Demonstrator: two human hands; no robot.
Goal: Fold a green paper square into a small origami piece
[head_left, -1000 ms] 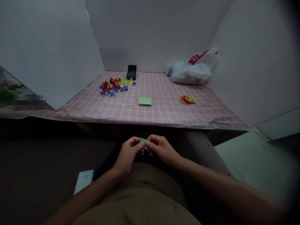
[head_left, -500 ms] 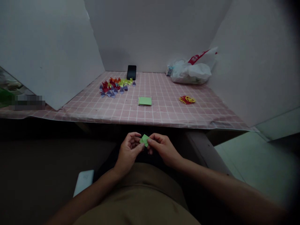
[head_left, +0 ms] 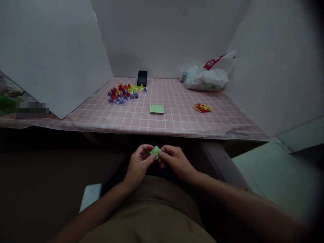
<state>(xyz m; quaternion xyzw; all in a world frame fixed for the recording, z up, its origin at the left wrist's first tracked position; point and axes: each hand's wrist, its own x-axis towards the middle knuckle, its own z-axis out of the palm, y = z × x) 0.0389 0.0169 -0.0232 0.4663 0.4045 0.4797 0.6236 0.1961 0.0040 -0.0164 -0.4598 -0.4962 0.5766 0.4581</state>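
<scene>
Over my lap, just in front of the table edge, both hands pinch a small folded piece of green paper (head_left: 156, 151). My left hand (head_left: 140, 162) grips its left side between thumb and fingers. On the right side, my right hand (head_left: 175, 161) presses it with the thumb on top and fingers beneath. A stack of green paper squares (head_left: 157, 109) lies on the table beyond my hands. Farther back at the left sits a group of folded paper pieces (head_left: 124, 94) in red, orange, yellow and purple.
The table (head_left: 177, 123) has a pink checked cover. A dark phone (head_left: 142, 78) leans at the back. Yellow and red shapes (head_left: 202, 108) lie at the right, before a white plastic bag (head_left: 207, 79). White panels (head_left: 162, 37) surround the table. A pale flat device (head_left: 90, 196) lies beside my left forearm.
The green paper has shifted and turned slightly between my fingers, and more of its left corner shows. Both hands stay at nearly the same place.
</scene>
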